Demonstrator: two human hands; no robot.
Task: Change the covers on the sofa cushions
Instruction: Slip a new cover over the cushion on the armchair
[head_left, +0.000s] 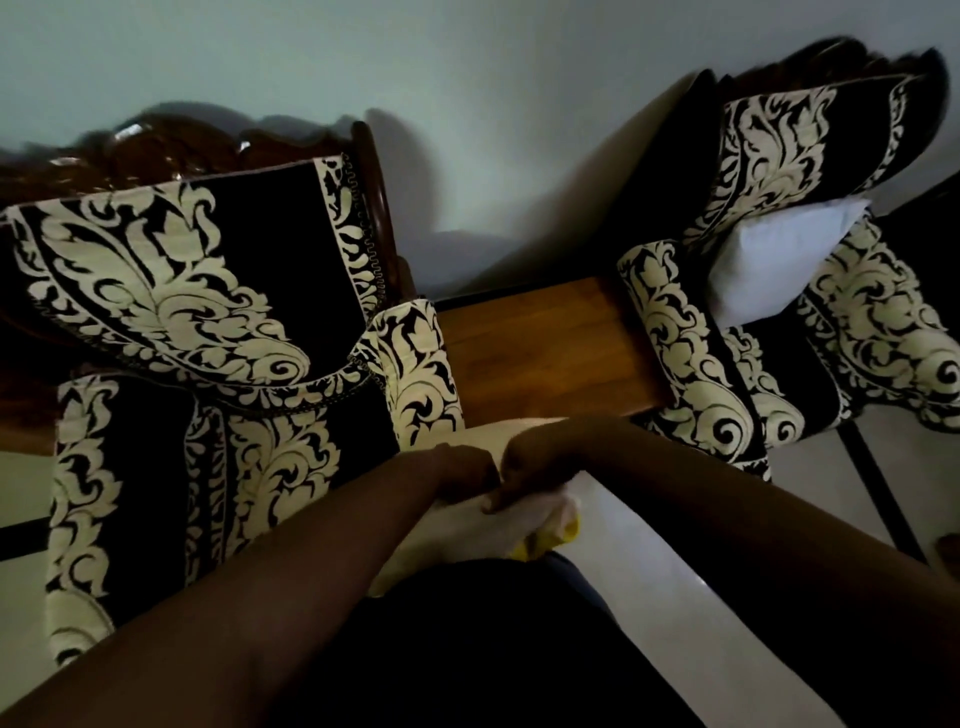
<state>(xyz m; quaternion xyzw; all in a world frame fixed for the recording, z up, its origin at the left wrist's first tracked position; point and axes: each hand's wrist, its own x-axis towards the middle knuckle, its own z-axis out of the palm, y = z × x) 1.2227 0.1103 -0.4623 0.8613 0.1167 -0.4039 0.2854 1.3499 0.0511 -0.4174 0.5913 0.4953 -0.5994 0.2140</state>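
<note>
Your left hand (465, 470) and right hand (524, 467) meet knuckle to knuckle, both pinching the pale cushion (483, 530) on your lap (yellow corner showing); its length runs away toward the chairs.

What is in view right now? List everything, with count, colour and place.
armchair: one, black with cream floral pattern, left
second armchair: one, same pattern, right
bare cushion: one, white, on the second armchair's seat
side table: one, brown wood, between the chairs
held cushion: one, cream, yellow showing at its edge, centre bottom
wall: pale, behind
left hand: grips the held cushion
right hand: fingers pinch it alongside
</note>
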